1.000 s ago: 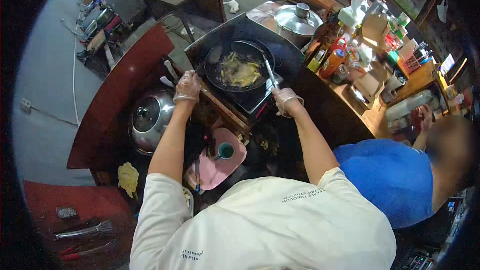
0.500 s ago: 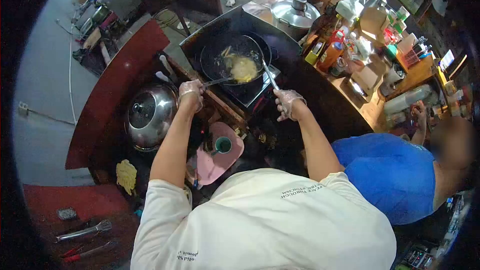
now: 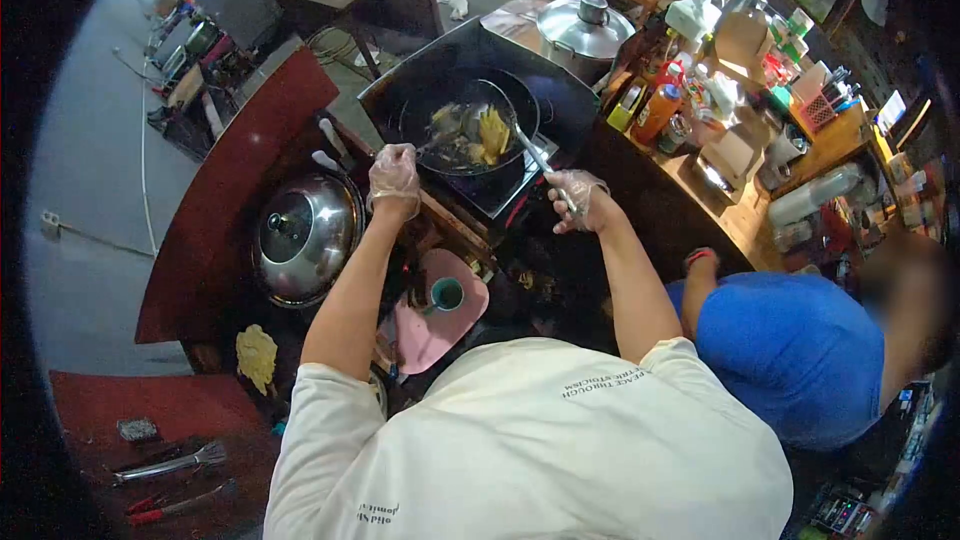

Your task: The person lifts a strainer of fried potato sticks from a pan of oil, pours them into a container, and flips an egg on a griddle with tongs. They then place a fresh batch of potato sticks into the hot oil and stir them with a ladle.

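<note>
My left hand [image 3: 394, 180], in a clear plastic glove, is closed round a thin-handled cooking tool that reaches into the wok from the left; its far end is lost among the food. My gloved right hand [image 3: 580, 202] grips the long metal handle of a round-rimmed strainer [image 3: 533, 152], whose head lies inside the black wok [image 3: 407, 128]. Golden fried food [image 3: 493, 135] sits on the right side of the wok, with smaller browned bits [image 3: 444, 118] to the left. The wok stands on a stove behind a dark metal shield [image 3: 470, 37].
A domed steel lid [image 3: 310, 238] is at the left. Below the wok, a green cup [image 3: 447, 292] stands on a pink board [image 3: 428, 337]. Tongs [image 3: 175, 462] lie lower left. Bottles [image 3: 657, 112] crowd the right counter. A person in blue [image 3: 785, 355] is close on my right.
The yellow food in the wok has shifted and now looks folded and more upright. My left hand has risen slightly with its tool. The person in blue has lowered an arm.
</note>
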Motion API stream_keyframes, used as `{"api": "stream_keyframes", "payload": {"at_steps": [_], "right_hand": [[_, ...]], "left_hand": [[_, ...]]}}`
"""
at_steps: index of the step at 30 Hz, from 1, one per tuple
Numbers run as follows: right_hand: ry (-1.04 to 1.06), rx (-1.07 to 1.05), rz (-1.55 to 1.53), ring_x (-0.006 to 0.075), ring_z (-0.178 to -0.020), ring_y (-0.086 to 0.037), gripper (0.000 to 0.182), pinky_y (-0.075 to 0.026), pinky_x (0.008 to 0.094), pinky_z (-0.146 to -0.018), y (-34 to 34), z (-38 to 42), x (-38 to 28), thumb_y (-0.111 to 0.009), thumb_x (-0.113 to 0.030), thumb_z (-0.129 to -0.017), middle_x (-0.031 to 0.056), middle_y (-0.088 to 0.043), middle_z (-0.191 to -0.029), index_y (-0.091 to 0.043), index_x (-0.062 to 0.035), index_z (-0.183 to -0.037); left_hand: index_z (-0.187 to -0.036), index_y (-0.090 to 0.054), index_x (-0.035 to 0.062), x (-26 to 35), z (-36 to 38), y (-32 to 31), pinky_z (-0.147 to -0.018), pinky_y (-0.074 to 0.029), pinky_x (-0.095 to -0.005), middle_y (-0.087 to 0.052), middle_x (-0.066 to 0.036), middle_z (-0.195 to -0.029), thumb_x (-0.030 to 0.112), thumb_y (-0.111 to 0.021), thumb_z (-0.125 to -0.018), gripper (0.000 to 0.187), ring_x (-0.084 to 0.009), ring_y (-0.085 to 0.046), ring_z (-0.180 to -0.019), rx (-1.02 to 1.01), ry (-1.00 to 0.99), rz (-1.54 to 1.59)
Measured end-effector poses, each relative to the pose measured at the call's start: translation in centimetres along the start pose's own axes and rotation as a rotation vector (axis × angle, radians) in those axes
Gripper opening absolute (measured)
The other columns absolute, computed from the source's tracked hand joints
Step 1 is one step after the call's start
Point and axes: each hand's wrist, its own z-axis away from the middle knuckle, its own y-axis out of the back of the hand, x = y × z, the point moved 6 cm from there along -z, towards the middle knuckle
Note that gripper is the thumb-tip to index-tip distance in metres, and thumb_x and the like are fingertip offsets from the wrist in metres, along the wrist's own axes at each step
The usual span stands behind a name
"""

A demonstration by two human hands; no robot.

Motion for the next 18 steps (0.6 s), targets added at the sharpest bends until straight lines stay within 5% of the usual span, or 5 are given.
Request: {"api": "stream_keyframes", "payload": {"at_steps": [1, 9, 14, 16, 18], "right_hand": [[0.014, 0.001, -0.018, 0.0111, -0.034, -0.039, 0.025, -0.049, 0.0426, -0.047, -0.2, 0.1, -0.4, -0.059, -0.034, -0.091, -0.0041, -0.047, -0.051, -0.05, -0.0156, -0.077], [0.036, 0.018, 0.044, 0.0125, -0.038, -0.042, 0.022, -0.052, 0.0472, -0.052, 0.3, -1.9, -1.6, -0.058, -0.032, -0.091, -0.0032, -0.048, -0.057, -0.053, -0.0148, -0.077], [0.105, 0.081, 0.193, 0.0182, -0.049, -0.05, 0.022, -0.053, 0.0548, -0.053, 0.6, -3.5, -2.0, -0.059, -0.032, -0.091, -0.0004, -0.047, -0.058, -0.057, -0.011, -0.083], [0.073, 0.135, 0.233, 0.0245, -0.055, -0.055, 0.03, -0.054, 0.0505, -0.055, 0.2, -3.0, -2.3, -0.055, -0.036, -0.093, 0.0048, -0.053, -0.061, -0.058, -0.0066, -0.088], [0.125, 0.178, 0.631, 0.0291, -0.068, -0.062, 0.046, -0.051, 0.0465, -0.061, 0.8, -4.6, -2.6, -0.046, -0.043, -0.095, 0.0134, -0.061, -0.068, -0.061, -0.0016, -0.083]], "left_hand": [[-0.093, -0.062, 0.0035, -0.3, -0.2, -0.8, -0.071, -0.051, -0.0424, -0.065, -0.019, -0.088, 0.018, -0.053, -0.092, 0.017, -0.0379, -0.063, -0.083, -0.042, -0.144, -0.101], [-0.099, -0.059, 0.0068, -0.6, -1.9, 0.7, -0.072, -0.05, -0.0447, -0.063, -0.017, -0.089, 0.019, -0.049, -0.093, 0.017, -0.0365, -0.062, -0.084, -0.134, -0.408, -0.276], [-0.103, -0.059, 0.0027, -4.8, -2.9, -0.7, -0.078, -0.05, -0.0431, -0.063, -0.017, -0.092, 0.017, -0.049, -0.093, 0.02, -0.0346, -0.061, -0.087, -0.066, -0.459, -0.406], [-0.104, -0.06, 0.0025, -6.1, -3.2, -0.6, -0.079, -0.05, -0.0415, -0.062, -0.017, -0.094, 0.015, -0.05, -0.091, 0.021, -0.0331, -0.062, -0.087, 0.015, -0.151, -0.167], [-0.106, -0.061, 0.0051, -6.4, -3.0, -1.9, -0.079, -0.05, -0.041, -0.062, -0.016, -0.094, 0.015, -0.052, -0.09, 0.021, -0.031, -0.063, -0.087, 0.009, -0.332, -0.429]]}}
